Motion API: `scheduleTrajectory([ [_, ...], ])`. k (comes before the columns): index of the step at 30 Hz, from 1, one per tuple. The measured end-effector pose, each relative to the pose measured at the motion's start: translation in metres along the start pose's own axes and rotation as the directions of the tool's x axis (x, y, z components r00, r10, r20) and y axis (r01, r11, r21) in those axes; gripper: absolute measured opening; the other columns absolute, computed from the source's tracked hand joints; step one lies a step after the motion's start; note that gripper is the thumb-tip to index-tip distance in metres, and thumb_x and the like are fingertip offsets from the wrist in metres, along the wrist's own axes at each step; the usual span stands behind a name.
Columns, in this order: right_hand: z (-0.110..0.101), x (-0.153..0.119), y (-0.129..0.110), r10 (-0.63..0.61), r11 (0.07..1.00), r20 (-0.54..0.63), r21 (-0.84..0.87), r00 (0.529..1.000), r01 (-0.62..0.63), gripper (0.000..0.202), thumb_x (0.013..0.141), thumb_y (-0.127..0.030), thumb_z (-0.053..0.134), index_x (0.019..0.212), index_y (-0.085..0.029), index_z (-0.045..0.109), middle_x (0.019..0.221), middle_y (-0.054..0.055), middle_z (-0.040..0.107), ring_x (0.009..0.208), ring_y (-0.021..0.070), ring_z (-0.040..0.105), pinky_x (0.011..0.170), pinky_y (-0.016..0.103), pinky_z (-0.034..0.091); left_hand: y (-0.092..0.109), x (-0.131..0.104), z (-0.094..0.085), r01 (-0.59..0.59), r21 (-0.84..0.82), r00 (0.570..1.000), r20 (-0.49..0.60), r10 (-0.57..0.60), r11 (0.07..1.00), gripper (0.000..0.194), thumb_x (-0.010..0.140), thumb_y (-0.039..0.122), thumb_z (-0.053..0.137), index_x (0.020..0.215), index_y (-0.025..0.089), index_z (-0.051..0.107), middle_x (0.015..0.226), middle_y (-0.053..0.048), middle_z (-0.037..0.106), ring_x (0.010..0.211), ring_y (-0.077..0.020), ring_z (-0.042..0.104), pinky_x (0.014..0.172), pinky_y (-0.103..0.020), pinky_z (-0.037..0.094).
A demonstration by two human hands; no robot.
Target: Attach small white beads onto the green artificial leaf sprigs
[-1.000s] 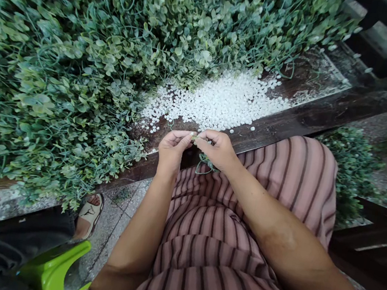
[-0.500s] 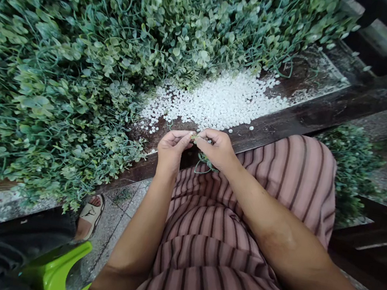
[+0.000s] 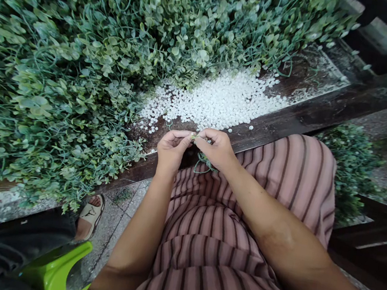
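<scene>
From where I stand there are 2 bare hands just past the desk's (image 3: 274, 127) near edge: the left hand (image 3: 171, 148) and the right hand (image 3: 218, 150), each with its grip pinched on 1 small green sprig (image 3: 193, 137) between them, a stem looping below the right. 1 spread of white pieces (image 3: 219, 101), too many to count, lies along the near edge, and 1 big heap of greenery (image 3: 101, 50) fills the far side and left end. The desk is dark wood, scuffed pale towards its right corner; off its near edge, to the right, sits 1 more leafy clump (image 3: 348, 166). Below the left end, on speckled tiles (image 3: 119, 224), are 1 sandalled foot (image 3: 92, 214) and 1 lime-green stool (image 3: 60, 274), partly cut off. The heap hides much of the desktop, and the sprig's tip, covered by fingers, is hard to make out.
</scene>
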State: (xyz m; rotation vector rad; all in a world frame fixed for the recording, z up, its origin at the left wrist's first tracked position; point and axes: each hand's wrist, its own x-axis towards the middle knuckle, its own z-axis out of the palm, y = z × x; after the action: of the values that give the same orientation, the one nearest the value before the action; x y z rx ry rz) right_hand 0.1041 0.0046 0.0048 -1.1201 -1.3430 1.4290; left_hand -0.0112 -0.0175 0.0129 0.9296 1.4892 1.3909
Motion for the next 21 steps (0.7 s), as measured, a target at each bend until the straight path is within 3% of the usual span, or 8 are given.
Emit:
scheduleTrajectory([
  [5, 0.003, -0.001, 0.001, 0.015, 1.000, -0.026, -0.003, 1.000, -0.015, 0.016, 0.066, -0.026, 0.048, 0.052, -0.017, 0.046, 0.052, -0.004, 0.038, 0.056, 0.0085, 0.035, 0.054, 0.022, 0.030, -0.002, 0.002, 0.002, -0.066, -0.004, 0.997, 0.030, 0.066, 0.998, 0.013, 0.059, 0.023, 0.073, 0.067, 0.016, 0.066, 0.071, -0.001, 0.068, 0.068, -0.0099, 0.062, 0.069, -0.024, 0.049],
  [21, 0.005, 0.000, 0.006, 0.076, 0.996, -0.032, 0.052, 0.997, -0.075, 0.017, 0.063, -0.028, 0.048, 0.050, -0.018, 0.044, 0.048, -0.005, 0.035, 0.049, 0.0072, 0.032, 0.049, 0.022, 0.026, -0.010, 0.005, -0.001, -0.043, 0.008, 0.999, 0.024, 0.043, 0.999, 0.015, 0.058, 0.026, 0.073, 0.066, 0.016, 0.065, 0.070, -0.001, 0.067, 0.063, -0.0091, 0.060, 0.062, -0.022, 0.049],
])
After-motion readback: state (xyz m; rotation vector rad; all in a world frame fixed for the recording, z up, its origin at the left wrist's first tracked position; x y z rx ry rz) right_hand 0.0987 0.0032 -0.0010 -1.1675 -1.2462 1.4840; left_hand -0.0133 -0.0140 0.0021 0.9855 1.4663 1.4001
